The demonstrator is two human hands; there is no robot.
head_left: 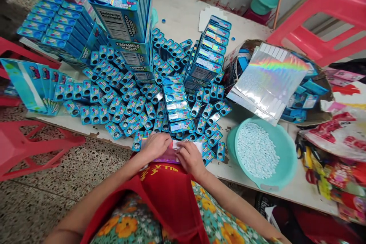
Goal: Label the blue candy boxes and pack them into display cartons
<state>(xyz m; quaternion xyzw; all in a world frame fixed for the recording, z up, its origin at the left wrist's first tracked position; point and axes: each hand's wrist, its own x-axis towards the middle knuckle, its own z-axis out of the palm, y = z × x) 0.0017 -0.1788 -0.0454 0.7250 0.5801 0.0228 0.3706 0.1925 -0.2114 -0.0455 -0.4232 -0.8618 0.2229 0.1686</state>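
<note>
A shiny, pinkish-purple reflective sheet (168, 156) lies in front of me at the table's near edge, against my red apron. My left hand (156, 145) presses on its left part with the fingers drawn together. My right hand (191, 156) pinches at its right part; the fingertips of both hands almost meet, and what lies between them is too small to make out. Just beyond stands a row of blue candy tins (177, 106) with silvery strips on several of their ends. Many small blue tins with round holes (116, 112) stand upright around it.
Tall stacks of blue boxes (126, 26) rise at the back left, with another tin stack (210, 51) further right. At right are a turquoise basin of pale candies (263, 183), a carton of tins (326, 99) under silvery sticker sheets (268, 80), and red stools (323, 15).
</note>
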